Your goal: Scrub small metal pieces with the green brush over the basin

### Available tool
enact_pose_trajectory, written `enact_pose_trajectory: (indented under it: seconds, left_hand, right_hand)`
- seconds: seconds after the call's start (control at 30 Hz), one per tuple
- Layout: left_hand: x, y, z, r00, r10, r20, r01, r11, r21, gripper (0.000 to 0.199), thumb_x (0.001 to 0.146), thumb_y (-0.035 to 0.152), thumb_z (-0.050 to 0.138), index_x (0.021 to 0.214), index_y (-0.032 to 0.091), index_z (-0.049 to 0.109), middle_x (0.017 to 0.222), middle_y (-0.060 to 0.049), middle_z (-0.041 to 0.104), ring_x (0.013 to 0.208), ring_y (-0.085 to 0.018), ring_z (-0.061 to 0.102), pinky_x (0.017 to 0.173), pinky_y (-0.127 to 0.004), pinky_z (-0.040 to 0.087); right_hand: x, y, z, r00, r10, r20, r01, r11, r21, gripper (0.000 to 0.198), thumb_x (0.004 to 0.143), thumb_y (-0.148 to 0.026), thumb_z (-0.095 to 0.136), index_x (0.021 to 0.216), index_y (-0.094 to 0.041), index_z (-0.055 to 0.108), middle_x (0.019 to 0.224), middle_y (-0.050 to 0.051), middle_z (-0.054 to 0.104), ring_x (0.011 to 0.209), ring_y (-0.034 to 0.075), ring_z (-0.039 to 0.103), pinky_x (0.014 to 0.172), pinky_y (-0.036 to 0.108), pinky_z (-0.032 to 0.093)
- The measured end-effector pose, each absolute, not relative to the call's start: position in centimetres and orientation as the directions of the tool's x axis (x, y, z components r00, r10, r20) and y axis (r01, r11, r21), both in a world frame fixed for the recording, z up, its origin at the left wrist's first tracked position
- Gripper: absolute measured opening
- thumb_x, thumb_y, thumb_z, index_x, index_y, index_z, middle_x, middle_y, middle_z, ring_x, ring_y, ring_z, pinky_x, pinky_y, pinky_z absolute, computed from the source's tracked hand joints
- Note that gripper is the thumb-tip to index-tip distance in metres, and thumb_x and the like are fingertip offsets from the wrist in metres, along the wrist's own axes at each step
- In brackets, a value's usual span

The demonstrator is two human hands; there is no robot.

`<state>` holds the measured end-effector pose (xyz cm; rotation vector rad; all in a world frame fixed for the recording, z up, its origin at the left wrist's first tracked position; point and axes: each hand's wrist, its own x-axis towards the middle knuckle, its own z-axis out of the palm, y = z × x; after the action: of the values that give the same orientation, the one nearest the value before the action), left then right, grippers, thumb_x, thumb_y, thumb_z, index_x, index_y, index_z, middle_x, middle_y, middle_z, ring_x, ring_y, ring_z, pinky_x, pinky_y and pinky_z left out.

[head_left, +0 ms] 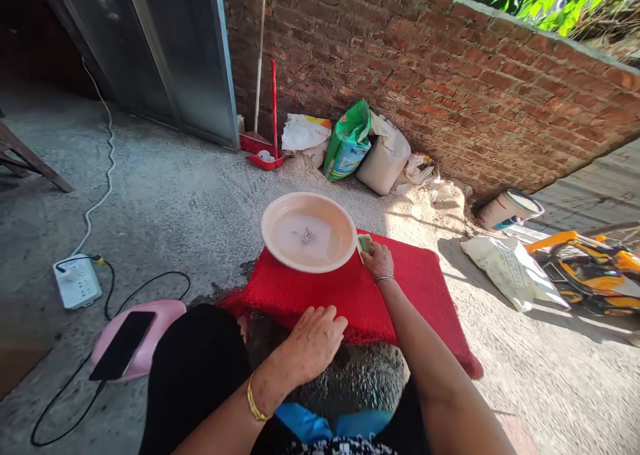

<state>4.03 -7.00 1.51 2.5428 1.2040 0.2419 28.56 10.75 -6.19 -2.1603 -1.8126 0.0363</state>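
A red fleecy cloth [410, 275] lies spread over a low surface in front of my knees. On its far left part stands a round pale-pink basin [270, 241] with cloudy water and some dark specks in the middle. My right hand [379, 263] is at the basin's right side, its fingers closed on a small green and white thing [364, 243], whose kind I cannot make out. My left hand [317, 341] is over the cloth's near edge with its fingers curled in. Nothing shows in it, though its fingertips are hidden.
At left are a white power strip [77, 281] and a phone [125, 345] on a pink stool [170, 315], with cables. Along the brick wall [400, 55] stand a red dustpan [267, 161], a green sack [347, 141] and a bucket [507, 209]. A yellow toy digger [590, 268] sits right.
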Motion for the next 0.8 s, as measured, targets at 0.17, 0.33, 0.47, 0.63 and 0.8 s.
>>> enact_pose_trajectory:
  seconds: [0.17,0.33,0.47,0.63,0.8]
  left_hand:
    - [4.6,-8.0,1.4,0.669,0.740,0.068,0.677,-0.645,0.354,0.014,0.090,0.021,0.039,0.093,0.020,0.053,0.090,-0.005,0.055,0.086,-0.020,0.053,0.081,-0.037,0.041]
    - [5.0,-8.6,1.0,0.700,0.706,0.107,0.643,-0.689,0.334,0.011,0.089,0.022,0.042,0.090,0.019,0.052,0.088,-0.004,0.054,0.083,-0.019,0.053,0.078,-0.036,0.041]
    - [5.0,-8.8,0.7,0.705,0.697,0.132,0.640,-0.706,0.304,0.011,0.089,0.023,0.042,0.090,0.019,0.052,0.086,-0.004,0.054,0.080,-0.019,0.053,0.073,-0.035,0.041]
    - [5.2,-9.3,0.5,0.723,0.668,0.179,0.613,-0.739,0.280,0.009,0.088,0.020,0.043,0.091,0.018,0.051,0.083,-0.004,0.054,0.077,-0.018,0.053,0.069,-0.034,0.039]
    - [5.5,-9.7,0.2,0.702,0.676,0.224,0.627,-0.735,0.258,0.013,0.087,0.020,0.041,0.095,0.019,0.052,0.089,-0.006,0.055,0.081,-0.020,0.053,0.069,-0.035,0.037]
  right_hand:
    - [24.7,7.9,-6.4,0.103,0.979,0.179,0.962,-0.052,-0.268,0.042,0.083,-0.041,0.051,0.118,-0.018,0.057,0.101,0.012,0.055,0.096,0.026,0.052,0.080,0.037,0.041]
    - [22.9,3.8,-7.0,0.056,0.966,0.253,0.944,0.031,-0.329,0.036,0.082,-0.039,0.052,0.111,-0.019,0.059,0.094,0.011,0.056,0.090,0.026,0.053,0.076,0.038,0.043]
    - [21.4,0.9,-7.0,0.018,0.967,0.253,0.948,0.063,-0.311,0.035,0.081,-0.037,0.054,0.110,-0.018,0.059,0.094,0.009,0.056,0.089,0.024,0.052,0.075,0.035,0.043]
    - [19.7,-1.7,-7.0,-0.043,0.980,0.195,0.949,0.102,-0.299,0.036,0.082,-0.036,0.053,0.113,-0.018,0.056,0.095,0.007,0.055,0.089,0.021,0.051,0.078,0.034,0.042]
    - [18.3,-3.3,-6.7,-0.152,0.970,0.189,0.933,0.204,-0.296,0.034,0.084,-0.032,0.051,0.116,-0.019,0.056,0.096,0.009,0.054,0.091,0.024,0.050,0.079,0.036,0.041]
